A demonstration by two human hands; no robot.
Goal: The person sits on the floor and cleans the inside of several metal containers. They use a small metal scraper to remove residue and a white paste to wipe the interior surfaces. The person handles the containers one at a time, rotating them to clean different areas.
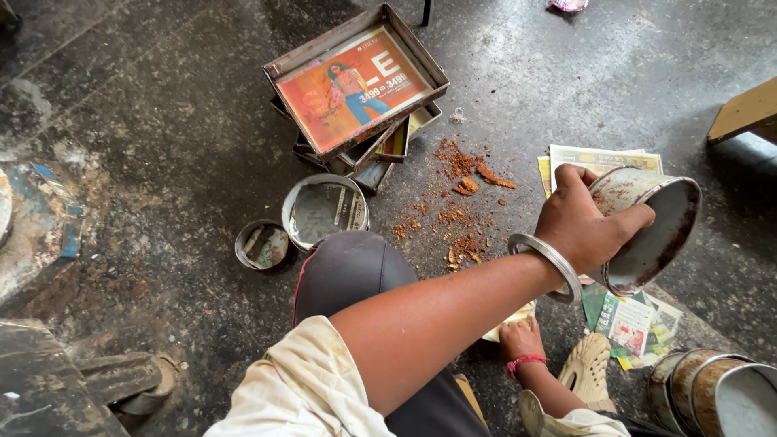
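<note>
L hand [584, 226]: gripping round tin [647, 228] by its wall, held in air at 3 o'clock of frame.
Tin axis: tipped on its side, open mouth facing 4 o'clock, rust inside.
R hand [518, 338]: low by the knee, on paper; closed or not, can't tell.
Nearer hand: L, already on tin; R sits at 7 o'clock from it.
Crumbs [461, 212]: on floor, 9 o'clock of tin.
</note>
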